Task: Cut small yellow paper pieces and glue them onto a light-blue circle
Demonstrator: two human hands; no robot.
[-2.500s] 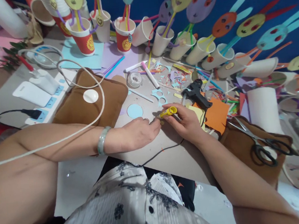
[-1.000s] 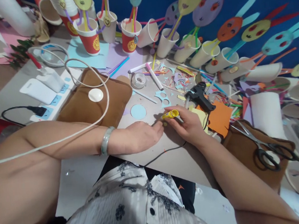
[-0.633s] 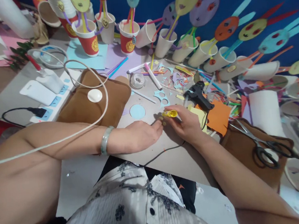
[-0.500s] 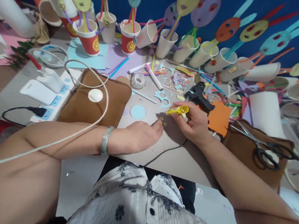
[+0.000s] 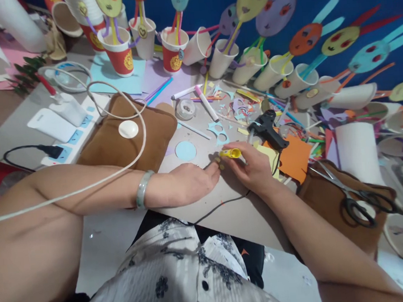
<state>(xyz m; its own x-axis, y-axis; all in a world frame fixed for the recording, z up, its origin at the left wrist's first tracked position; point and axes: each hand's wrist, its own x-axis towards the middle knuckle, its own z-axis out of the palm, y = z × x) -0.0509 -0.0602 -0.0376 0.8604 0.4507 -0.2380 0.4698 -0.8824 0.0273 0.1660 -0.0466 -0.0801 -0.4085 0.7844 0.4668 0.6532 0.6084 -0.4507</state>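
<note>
My right hand [image 5: 255, 169] is closed round a short yellow tube-shaped marker [image 5: 231, 154], its hollow end facing me and its other end toward my left fingertips. My left hand [image 5: 193, 182] rests on the grey table [image 5: 207, 212] with fingers pressed together. Tiny pale yellow paper pieces [image 5: 221, 166] lie at its fingertips; what the fingers pinch, if anything, is too small to make out. Beyond my left hand lies a light blue paper disc [image 5: 186, 150]. A black glue gun [image 5: 270, 130] lies past my right hand, by orange paper [image 5: 296, 157].
Paper cups [image 5: 176, 53] with paper-face figures line the back. Scissors [image 5: 356, 202] lie on a brown cushion [image 5: 320, 196] at right. Another brown cushion [image 5: 156, 127] and a power strip [image 5: 68, 152] are at left, with a white cable [image 5: 140, 149] across my arm. Paper scraps [image 5: 242, 106] litter the middle.
My right hand has moved left with the yellow marker, closer to my left fingertips, uncovering pale yellow paper beside the orange sheet. My left hand stays in place.
</note>
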